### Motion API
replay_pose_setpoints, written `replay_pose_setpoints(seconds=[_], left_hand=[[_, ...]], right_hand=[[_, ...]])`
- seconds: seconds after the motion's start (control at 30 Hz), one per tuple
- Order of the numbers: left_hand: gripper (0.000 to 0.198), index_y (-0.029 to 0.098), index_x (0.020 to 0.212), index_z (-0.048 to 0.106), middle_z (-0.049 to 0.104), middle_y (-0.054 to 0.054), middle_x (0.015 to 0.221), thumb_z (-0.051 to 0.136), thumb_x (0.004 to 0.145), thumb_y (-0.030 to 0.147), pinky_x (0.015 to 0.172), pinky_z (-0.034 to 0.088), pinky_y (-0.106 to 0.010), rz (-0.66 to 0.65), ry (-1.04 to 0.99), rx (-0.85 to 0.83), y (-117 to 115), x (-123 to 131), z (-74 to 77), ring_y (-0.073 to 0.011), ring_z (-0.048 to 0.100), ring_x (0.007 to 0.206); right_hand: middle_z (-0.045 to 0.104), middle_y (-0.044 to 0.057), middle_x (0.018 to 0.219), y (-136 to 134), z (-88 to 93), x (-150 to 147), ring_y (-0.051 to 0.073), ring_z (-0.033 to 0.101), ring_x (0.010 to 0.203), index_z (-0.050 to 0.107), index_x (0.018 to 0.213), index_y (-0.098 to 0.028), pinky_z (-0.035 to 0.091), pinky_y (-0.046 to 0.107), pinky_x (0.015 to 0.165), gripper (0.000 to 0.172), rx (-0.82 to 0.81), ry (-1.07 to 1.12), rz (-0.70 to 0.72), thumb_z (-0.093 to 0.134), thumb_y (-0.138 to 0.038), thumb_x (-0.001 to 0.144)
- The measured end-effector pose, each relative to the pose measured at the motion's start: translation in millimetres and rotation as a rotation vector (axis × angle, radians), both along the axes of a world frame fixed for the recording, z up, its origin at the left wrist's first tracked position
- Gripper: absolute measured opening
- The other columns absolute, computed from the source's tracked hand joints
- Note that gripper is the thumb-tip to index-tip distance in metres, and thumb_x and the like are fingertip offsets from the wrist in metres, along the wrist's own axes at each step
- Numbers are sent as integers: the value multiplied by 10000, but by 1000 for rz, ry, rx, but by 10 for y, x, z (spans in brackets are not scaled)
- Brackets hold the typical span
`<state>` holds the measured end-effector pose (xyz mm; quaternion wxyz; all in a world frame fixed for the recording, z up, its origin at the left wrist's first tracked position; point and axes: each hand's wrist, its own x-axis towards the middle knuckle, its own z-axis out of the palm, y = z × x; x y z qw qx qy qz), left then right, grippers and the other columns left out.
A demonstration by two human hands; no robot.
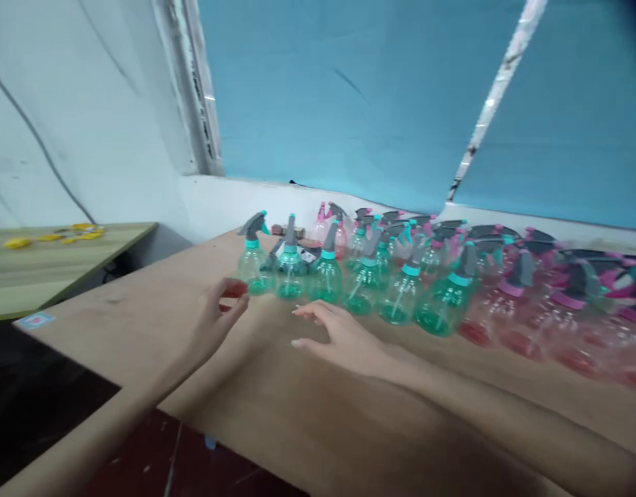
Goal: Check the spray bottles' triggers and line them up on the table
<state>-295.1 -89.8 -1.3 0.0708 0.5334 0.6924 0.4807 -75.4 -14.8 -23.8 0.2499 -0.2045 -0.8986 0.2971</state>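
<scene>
Green bottle (252, 266): upright, leftmost in front; its narrow collar (252, 244) likely grips surer than the round body.
Left hand (221, 308): just beside it, loosely curled, apparently empty.
Right hand (343, 338): empty, fingers parted.
Neighbouring bottles (325, 277): close together on the table (116, 314); slow, small movements should avoid topples.

spray bottles (325, 279) stand on the table (297, 400) in a front row with others behind, before a wall (209, 200). the left hand (221, 309) is just before the leftmost bottle (252, 266); the right hand (343, 338) is to its right, before the row. a sticker (34, 320) lies on the table's left corner. further left, a second table (18, 290) bears small pieces (80, 231).
</scene>
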Motion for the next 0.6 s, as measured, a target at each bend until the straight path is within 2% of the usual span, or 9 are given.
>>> replay_pose_setpoints(seconds=[0.13,0.27,0.43,0.5,0.6], left_hand=[[331,167,940,518,615,-93,965,595,737,417,789,518,-423,86,-68,25,224,-431,-123,-260,611,923],[495,86,1141,479,564,-131,1130,613,787,406,873,491,-406,84,-63,63,510,-664,-245,-266,561,1042],[342,155,1182,528,555,-86,1201,553,884,321,841,508,-442,6,-12,125,779,-723,-248,-241,585,1015],[350,149,1184,527,551,-87,1206,554,883,326,848,506,-441,-22,-10,127,896,-719,-224,-243,584,1018],[357,161,1198,513,540,-100,1230,567,875,306,874,486,-466,-68,-29,110,1050,-695,-175,-246,565,1058]], right_hand=[[544,86,1255,110,-75,-602,214,589,1051,465,1253,-246,472,404,901,480,-12,66,-20,636,-313,809],[494,112,1331,187,-83,-980,208,621,980,394,1332,-229,453,425,922,572,-45,80,-88,619,-335,817],[529,103,1302,177,-55,-1156,206,635,939,352,1368,-244,444,429,926,625,-81,87,-145,620,-328,810],[557,109,1267,173,-46,-1182,210,637,932,344,1374,-229,447,422,917,637,-89,91,-161,620,-324,808],[524,124,1308,187,-41,-1200,204,641,885,356,1358,-212,455,423,898,617,-93,97,-186,615,-324,810]])
